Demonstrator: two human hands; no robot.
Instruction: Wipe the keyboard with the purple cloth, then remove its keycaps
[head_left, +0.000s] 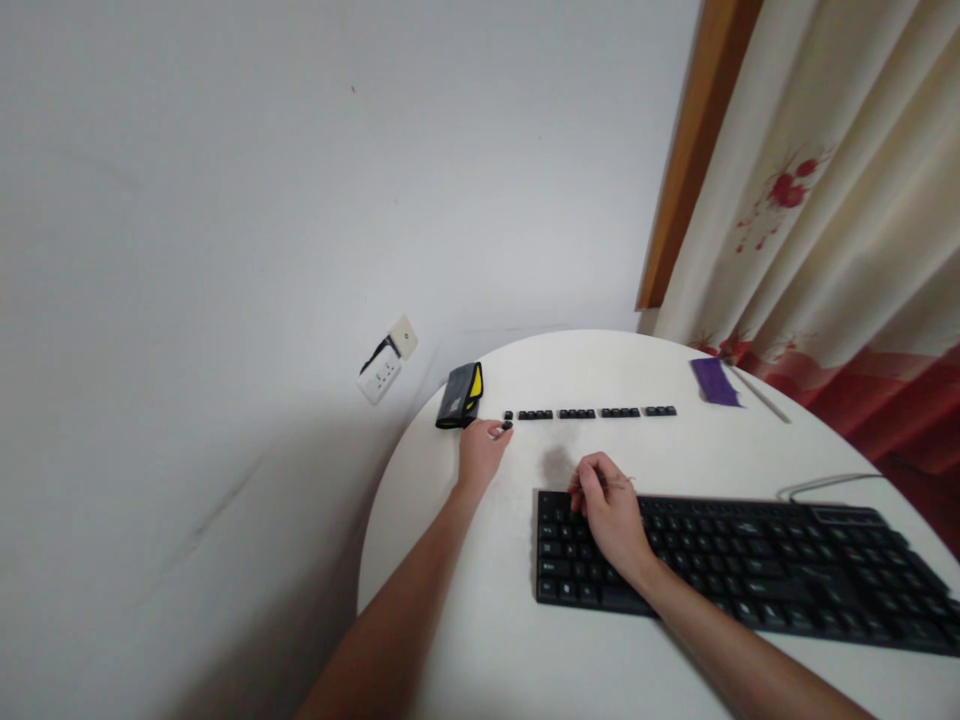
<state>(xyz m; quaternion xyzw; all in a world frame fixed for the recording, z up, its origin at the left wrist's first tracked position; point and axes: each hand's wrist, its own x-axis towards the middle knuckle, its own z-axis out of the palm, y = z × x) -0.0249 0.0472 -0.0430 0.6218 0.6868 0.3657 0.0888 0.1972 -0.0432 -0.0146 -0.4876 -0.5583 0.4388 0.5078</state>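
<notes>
At the left end of a row of black keycaps (577, 413), my left hand (484, 455) pinches a single black keycap (507, 426) just in front of the lone keycap (508, 415) that starts the row. My right hand (615, 515) is closed over the upper left part of a black keyboard (750, 560). A thin wire-like tool (621, 484) sticks out from its curled fingers; its exact kind is unclear. The wrist hides some of the keys beneath.
A dark pouch with yellow lining (459, 397) lies on the round white table (450, 600) beyond my left hand. Toward the back right are a purple cloth (716, 382) and a thin stick (759, 393). The keyboard cable (832, 482) runs right. A wall socket (380, 375) and curtain (832, 200) flank the table.
</notes>
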